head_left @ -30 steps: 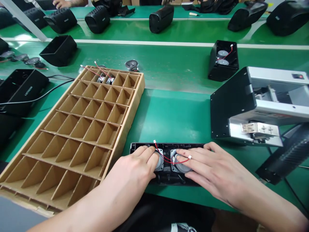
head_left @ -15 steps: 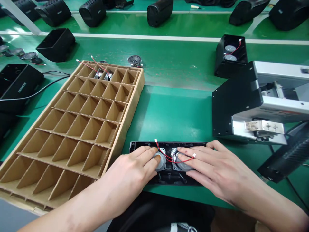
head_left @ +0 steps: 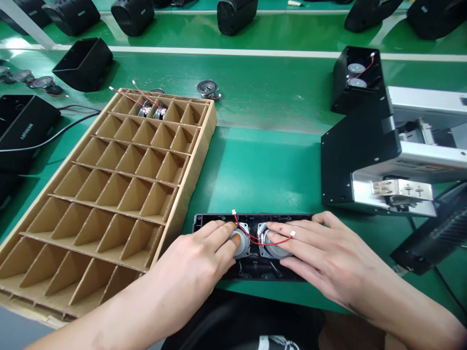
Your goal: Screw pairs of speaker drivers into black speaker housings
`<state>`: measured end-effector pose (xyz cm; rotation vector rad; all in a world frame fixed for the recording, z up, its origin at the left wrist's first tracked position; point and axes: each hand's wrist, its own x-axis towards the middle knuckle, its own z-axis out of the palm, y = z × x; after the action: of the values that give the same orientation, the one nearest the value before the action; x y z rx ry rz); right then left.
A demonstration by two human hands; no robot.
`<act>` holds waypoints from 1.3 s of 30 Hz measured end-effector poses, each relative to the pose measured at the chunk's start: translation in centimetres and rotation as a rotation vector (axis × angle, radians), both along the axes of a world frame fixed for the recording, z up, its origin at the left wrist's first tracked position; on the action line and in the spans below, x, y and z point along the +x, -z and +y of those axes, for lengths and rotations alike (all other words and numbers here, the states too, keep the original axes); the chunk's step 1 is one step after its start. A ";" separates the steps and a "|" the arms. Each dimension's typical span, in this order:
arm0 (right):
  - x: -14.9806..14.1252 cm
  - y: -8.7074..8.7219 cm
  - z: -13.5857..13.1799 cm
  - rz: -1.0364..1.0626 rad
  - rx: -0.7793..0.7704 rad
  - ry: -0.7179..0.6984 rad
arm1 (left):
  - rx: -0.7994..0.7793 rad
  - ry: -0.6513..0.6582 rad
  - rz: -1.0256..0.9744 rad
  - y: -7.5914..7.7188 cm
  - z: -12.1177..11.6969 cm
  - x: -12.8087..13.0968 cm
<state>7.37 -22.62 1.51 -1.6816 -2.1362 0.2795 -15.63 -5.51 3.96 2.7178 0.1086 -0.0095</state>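
Two small speaker drivers lie magnet side up in a long black speaker panel [head_left: 255, 270] on the green bench in front of me. The fingers of my left hand [head_left: 199, 260] press down on the left speaker driver [head_left: 242, 249], with the thumb at its near side. My right hand [head_left: 321, 255] lies over the right speaker driver [head_left: 264, 247], its fingertips on the magnet and frame. Thin red wires [head_left: 251, 239] with white plugs cross loosely above both drivers. My hands cover the outer parts of the drivers and both ends of the panel.
A divided cardboard tray [head_left: 211, 127] stands to the left, two wired drivers in its far row. Behind it sit a loose driver [head_left: 207, 88] and an open black box [head_left: 83, 65]. To the right is a black and silver machine [head_left: 359, 155], with a speaker box [head_left: 357, 73] behind it.
Both hands stay on the drivers with almost no movement. The view has shifted slightly, so the background sits a little differently.
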 end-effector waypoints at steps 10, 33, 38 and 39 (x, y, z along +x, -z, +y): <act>-0.5 -0.3 -0.5 -0.106 0.026 0.079 | -0.016 -0.005 -0.078 0.9 -0.2 -0.6; -0.4 0.6 -0.7 -0.095 0.048 0.089 | 0.038 -0.049 -0.080 0.6 -0.9 -0.2; -0.9 -0.4 -1.0 -0.051 0.088 0.100 | 0.249 -0.048 -0.152 -1.1 -1.2 -0.7; -0.5 -0.8 -1.6 -0.008 0.127 0.113 | 0.260 -0.063 -0.188 -1.4 -1.1 -0.8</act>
<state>6.86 -24.27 2.32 -1.7244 -2.0102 0.1025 -16.47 -6.62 5.41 2.9552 0.1497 0.2977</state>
